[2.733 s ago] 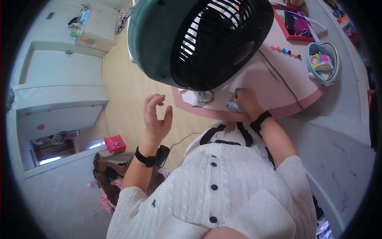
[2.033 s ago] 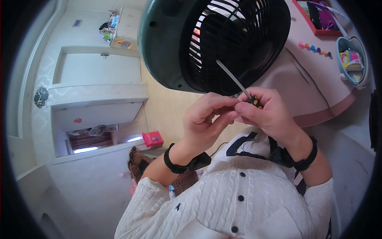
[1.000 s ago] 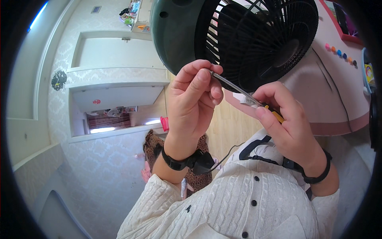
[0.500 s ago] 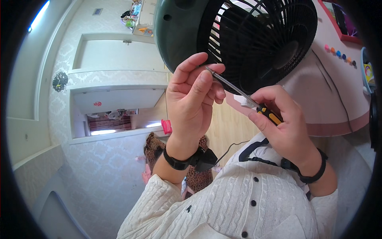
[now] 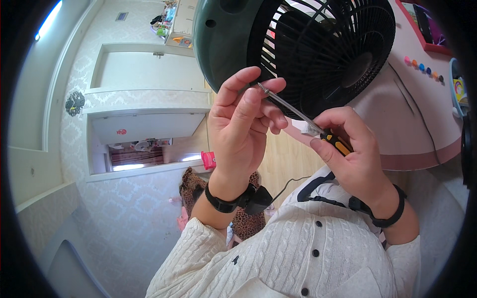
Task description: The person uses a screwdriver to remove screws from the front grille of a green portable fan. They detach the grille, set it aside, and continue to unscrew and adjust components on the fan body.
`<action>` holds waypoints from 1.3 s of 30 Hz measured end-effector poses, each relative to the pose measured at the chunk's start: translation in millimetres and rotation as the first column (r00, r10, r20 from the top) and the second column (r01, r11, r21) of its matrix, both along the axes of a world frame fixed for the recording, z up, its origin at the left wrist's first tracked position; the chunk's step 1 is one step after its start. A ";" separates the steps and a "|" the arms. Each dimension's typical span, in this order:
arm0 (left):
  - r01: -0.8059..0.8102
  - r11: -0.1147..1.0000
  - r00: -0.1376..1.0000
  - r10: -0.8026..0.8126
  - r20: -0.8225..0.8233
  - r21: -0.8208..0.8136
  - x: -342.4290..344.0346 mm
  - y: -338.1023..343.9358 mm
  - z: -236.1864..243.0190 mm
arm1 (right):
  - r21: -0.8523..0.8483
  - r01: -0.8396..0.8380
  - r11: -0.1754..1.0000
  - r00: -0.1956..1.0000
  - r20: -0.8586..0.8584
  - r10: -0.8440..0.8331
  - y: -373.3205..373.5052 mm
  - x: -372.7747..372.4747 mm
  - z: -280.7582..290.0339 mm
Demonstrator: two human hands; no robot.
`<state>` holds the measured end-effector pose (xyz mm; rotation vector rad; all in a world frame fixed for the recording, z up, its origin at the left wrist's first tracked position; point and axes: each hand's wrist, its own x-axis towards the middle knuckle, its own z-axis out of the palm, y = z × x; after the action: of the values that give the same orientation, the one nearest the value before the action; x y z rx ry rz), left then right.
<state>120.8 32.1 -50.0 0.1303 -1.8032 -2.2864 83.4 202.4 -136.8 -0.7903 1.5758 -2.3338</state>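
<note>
My right hand (image 5: pixel 350 144) is closed around the black and yellow handle of a screwdriver (image 5: pixel 293 110), its metal shaft pointing up and to the left. At the shaft's far end sits what looks like a small screw (image 5: pixel 262 88). Beside that tip is my left hand (image 5: pixel 241 116), fingers curved and apart, thumb just left of the screw and seemingly not gripping it. Right behind both hands a fan (image 5: pixel 218 44) lies tilted, with a dark green body and a black round grille (image 5: pixel 343 54).
Under the fan is a pink-edged table (image 5: pixel 397 134), with a thin black cord (image 5: pixel 422 119) lying across it. Small coloured pieces (image 5: pixel 422 67) are lined up near a red tray (image 5: pixel 439 47) and a blue-rimmed container (image 5: pixel 454 82). Leopard-print fabric (image 5: pixel 248 223) hangs below my left forearm.
My left thumb and fingers have parted from the screwdriver tip, leaving the screw in plainer sight. The right hand and screwdriver have hardly moved.
</note>
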 end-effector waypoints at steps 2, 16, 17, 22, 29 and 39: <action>0.006 1.000 1.000 -0.006 0.003 -0.004 -0.8 -0.6 0.5 | 0.002 0.003 1.000 1.000 -0.005 -0.003 0.0 -0.4 -0.7; -0.488 0.234 0.863 -0.016 -0.505 -0.841 12.1 -43.0 5.9 | 0.057 0.112 0.992 0.991 -0.073 -0.108 -11.1 -6.0 -0.7; -0.511 0.136 0.852 -0.051 -0.521 -0.849 6.3 -52.3 6.9 | 0.059 0.115 0.992 0.992 -0.060 -0.112 -13.7 -6.2 -0.2; -0.364 0.348 0.930 0.089 -0.356 -0.864 -19.3 -77.8 7.3 | 0.088 0.156 0.984 0.988 -0.036 -0.153 -25.9 -6.0 5.0; -0.279 0.492 0.951 0.023 -0.307 -0.825 -35.2 -76.5 2.8 | 0.157 0.212 0.965 0.976 0.019 -0.218 -32.6 -3.6 16.6; -0.385 0.407 0.907 0.000 -0.421 -0.829 -42.5 -89.3 -10.3 | 0.256 0.310 0.916 0.950 -0.114 -0.290 -35.3 -3.0 27.2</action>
<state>78.4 -57.2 -60.4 -0.2434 -2.3463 -0.8049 80.4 167.1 -109.6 -0.6120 2.1266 -2.2265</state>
